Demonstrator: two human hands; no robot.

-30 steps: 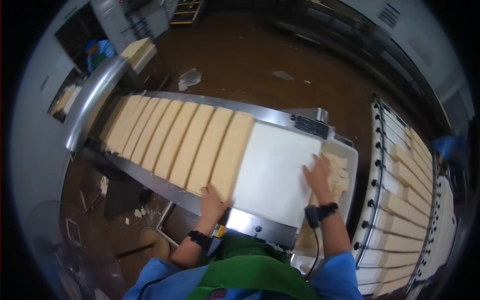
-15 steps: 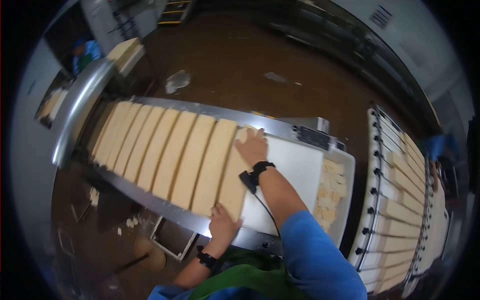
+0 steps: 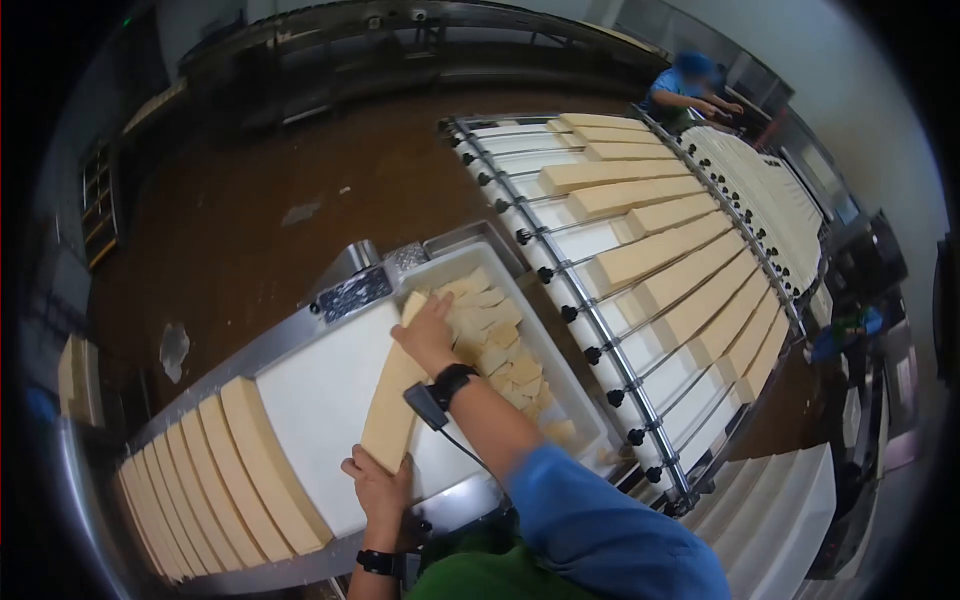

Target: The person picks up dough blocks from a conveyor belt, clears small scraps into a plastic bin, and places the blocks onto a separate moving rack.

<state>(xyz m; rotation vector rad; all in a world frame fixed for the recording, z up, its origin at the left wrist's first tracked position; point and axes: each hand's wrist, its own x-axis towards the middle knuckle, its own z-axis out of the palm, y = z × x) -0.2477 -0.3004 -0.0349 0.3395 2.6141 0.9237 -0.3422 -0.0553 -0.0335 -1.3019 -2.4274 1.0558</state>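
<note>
A long pale yellow slab point(image 3: 388, 405) lies between my two hands, near the right end of the white belt point(image 3: 320, 385). My right hand point(image 3: 428, 335) grips its far end, beside a white bin point(image 3: 590, 425) holding thin, broken pale pieces point(image 3: 500, 355). At the near end, my left hand point(image 3: 382, 490) has its fingers around the slab's edge. Several similar slabs point(image 3: 265, 465) stand side by side on the left part of the belt, apart from the held one.
Across from the bin, a second conveyor point(image 3: 570, 240) with metal rails and black knobs carries several slabs. A person in blue point(image 3: 690, 88) stands at its far end. Stacked white trays point(image 3: 775, 505) are at the lower right.
The view has swung right. Both hands have moved the end slab rightward along the belt, away from the row and up to the bin of broken pieces.
</note>
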